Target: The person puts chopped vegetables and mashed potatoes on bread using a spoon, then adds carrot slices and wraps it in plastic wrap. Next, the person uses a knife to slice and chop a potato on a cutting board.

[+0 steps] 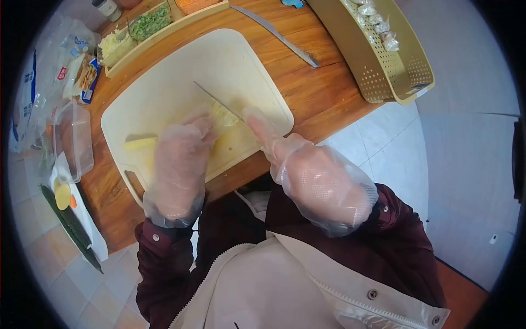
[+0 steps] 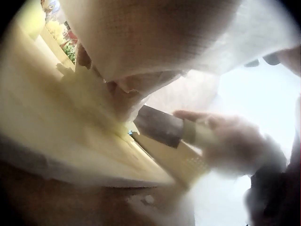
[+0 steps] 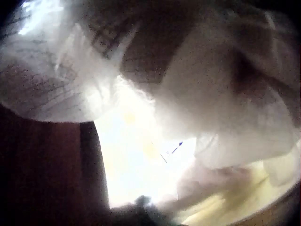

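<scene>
Both hands wear clear plastic gloves. The right hand (image 1: 318,178) grips a knife (image 1: 216,101) by its handle, index finger stretched along it; the blade (image 2: 160,126) also shows in the left wrist view. Beside the blade lie pale yellow chopped pieces (image 1: 224,116) on the white cutting board (image 1: 181,60). My left hand (image 1: 183,164) rests on the board just left of the pieces, its fingers bent; what lies beneath them is hidden. A yellow stick (image 1: 141,143) lies left of that hand. The right wrist view is mostly glove and glare.
Another knife (image 1: 279,37) lies behind the board. A perforated basket (image 1: 378,77) stands at the right, a tray (image 1: 164,26) of chopped food at the back left. Along the left are a clear container (image 1: 82,142), plastic packaging (image 1: 38,82) and a cucumber (image 1: 66,219).
</scene>
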`<state>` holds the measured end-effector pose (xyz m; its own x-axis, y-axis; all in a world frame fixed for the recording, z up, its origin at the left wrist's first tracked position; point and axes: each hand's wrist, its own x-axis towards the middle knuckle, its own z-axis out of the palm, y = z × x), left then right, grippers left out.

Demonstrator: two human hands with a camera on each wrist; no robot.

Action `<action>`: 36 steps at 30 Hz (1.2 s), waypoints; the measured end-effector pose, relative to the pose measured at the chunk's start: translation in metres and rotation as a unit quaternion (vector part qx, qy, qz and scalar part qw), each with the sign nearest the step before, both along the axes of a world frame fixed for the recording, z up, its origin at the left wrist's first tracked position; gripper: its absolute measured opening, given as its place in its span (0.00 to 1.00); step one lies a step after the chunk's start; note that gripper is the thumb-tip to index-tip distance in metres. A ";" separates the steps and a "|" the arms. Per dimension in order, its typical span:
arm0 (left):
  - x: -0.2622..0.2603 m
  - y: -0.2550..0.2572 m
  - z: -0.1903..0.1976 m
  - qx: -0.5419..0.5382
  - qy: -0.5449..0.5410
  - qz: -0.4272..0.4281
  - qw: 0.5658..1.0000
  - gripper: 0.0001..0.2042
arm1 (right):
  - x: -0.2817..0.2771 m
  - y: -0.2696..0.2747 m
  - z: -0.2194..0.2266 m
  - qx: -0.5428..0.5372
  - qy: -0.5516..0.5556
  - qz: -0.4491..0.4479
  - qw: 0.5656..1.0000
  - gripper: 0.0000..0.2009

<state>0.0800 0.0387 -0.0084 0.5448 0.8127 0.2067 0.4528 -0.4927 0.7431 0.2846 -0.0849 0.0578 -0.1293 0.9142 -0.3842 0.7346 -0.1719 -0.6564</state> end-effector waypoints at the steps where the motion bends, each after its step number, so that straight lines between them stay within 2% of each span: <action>1: -0.001 0.001 0.002 -0.010 0.010 -0.013 1.000 0.05 | -0.002 -0.001 0.000 0.029 -0.006 -0.007 1.000 0.37; 3: -0.003 0.004 0.003 -0.018 0.017 -0.028 0.999 0.04 | -0.007 -0.004 -0.010 0.058 -0.017 -0.015 0.998 0.38; 6: -0.005 0.003 -0.001 -0.046 -0.010 -0.035 0.998 0.04 | -0.012 -0.010 -0.041 0.186 -0.089 0.000 0.979 0.38; 8: -0.008 0.002 -0.005 -0.013 0.036 -0.024 0.999 0.05 | -0.011 -0.009 -0.032 0.159 -0.063 -0.011 0.985 0.38; 9: -0.009 0.003 -0.008 -0.012 0.034 -0.030 0.999 0.05 | -0.008 -0.007 -0.023 0.121 -0.026 -0.025 0.992 0.38; 11: -0.010 0.003 -0.016 0.066 -0.020 -0.032 0.997 0.05 | -0.007 -0.002 -0.008 0.059 0.014 -0.042 0.997 0.37; 13: -0.010 0.004 -0.012 0.041 0.003 -0.041 0.998 0.05 | -0.013 -0.001 -0.004 0.043 -0.014 -0.042 0.998 0.37; 15: -0.009 0.005 -0.006 0.016 0.025 -0.046 0.998 0.05 | -0.022 -0.003 -0.015 0.067 -0.059 -0.034 0.995 0.37; 17: -0.007 0.003 0.000 0.027 0.008 -0.045 0.999 0.06 | -0.029 -0.009 -0.030 0.150 -0.146 -0.015 0.978 0.36; 18: -0.008 0.004 0.002 0.024 0.004 -0.044 0.999 0.06 | -0.028 -0.008 -0.033 0.147 -0.149 -0.013 0.978 0.36; 21: -0.006 0.004 0.002 -0.011 0.009 -0.058 0.998 0.06 | -0.024 -0.007 -0.035 0.153 -0.067 -0.056 0.984 0.36; 23: -0.006 0.003 -0.002 0.035 -0.054 -0.045 0.997 0.06 | -0.030 -0.006 -0.024 0.112 -0.145 -0.026 0.983 0.36; 27: -0.009 0.010 -0.003 -0.001 -0.046 -0.054 0.997 0.06 | -0.038 -0.001 -0.015 0.057 -0.263 0.031 0.963 0.36; 29: -0.008 0.015 0.004 -0.040 -0.022 -0.092 0.995 0.06 | -0.038 -0.007 -0.031 0.084 -0.175 -0.038 0.980 0.31; 30: -0.009 0.012 0.000 -0.039 -0.020 -0.092 0.995 0.06 | -0.033 -0.004 -0.030 0.084 -0.174 -0.038 0.980 0.31; 31: -0.011 0.006 -0.009 0.020 -0.021 -0.061 0.998 0.08 | -0.023 0.000 -0.025 0.041 -0.071 -0.066 0.994 0.33; 32: -0.013 0.001 -0.014 0.080 -0.023 -0.030 0.996 0.10 | -0.021 0.001 -0.019 0.019 -0.019 -0.080 0.996 0.33; 33: -0.014 -0.001 -0.015 0.079 -0.024 -0.033 0.996 0.10 | -0.020 0.003 -0.012 -0.004 0.031 -0.096 0.995 0.34; 36: -0.018 -0.002 -0.015 0.056 0.005 -0.008 0.998 0.14 | -0.032 0.005 0.009 0.037 -0.066 -0.059 0.995 0.35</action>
<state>0.0624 0.0369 -0.0239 0.5601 0.7763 0.2893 0.4520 -0.5790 0.6785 0.2524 -0.0795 0.0668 0.0271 0.9462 -0.3225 0.7931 -0.2168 -0.5692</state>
